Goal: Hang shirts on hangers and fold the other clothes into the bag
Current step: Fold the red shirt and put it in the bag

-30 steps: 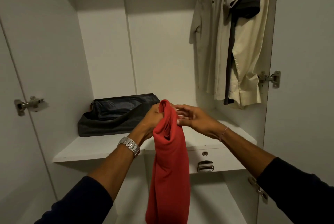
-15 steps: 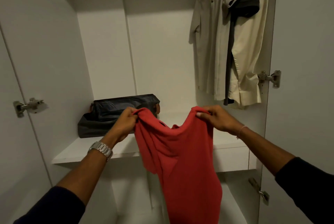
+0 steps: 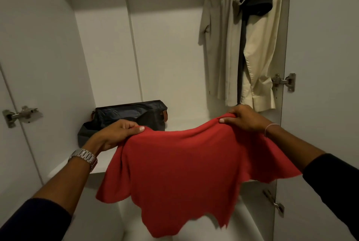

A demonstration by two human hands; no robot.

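A red garment [image 3: 180, 170] hangs spread out in front of the open wardrobe. My left hand [image 3: 116, 134] grips its upper left corner, thumb on top. My right hand [image 3: 242, 118] grips the upper right corner. The cloth sags between the two hands and drapes down over the shelf's front. A dark bag [image 3: 128, 116] lies on the white shelf [image 3: 64, 169] behind my left hand. Cream shirts [image 3: 258, 50] with a dark garment among them hang at the upper right.
White wardrobe walls close in at left and back. Open doors with metal hinges [image 3: 285, 81] stand on both sides. A lower compartment shows beneath the shelf, mostly hidden by the red cloth.
My hands have moved apart, left hand leftward and right hand rightward. The red garment went from a bunched, narrow hanging strip to a wide spread sheet.
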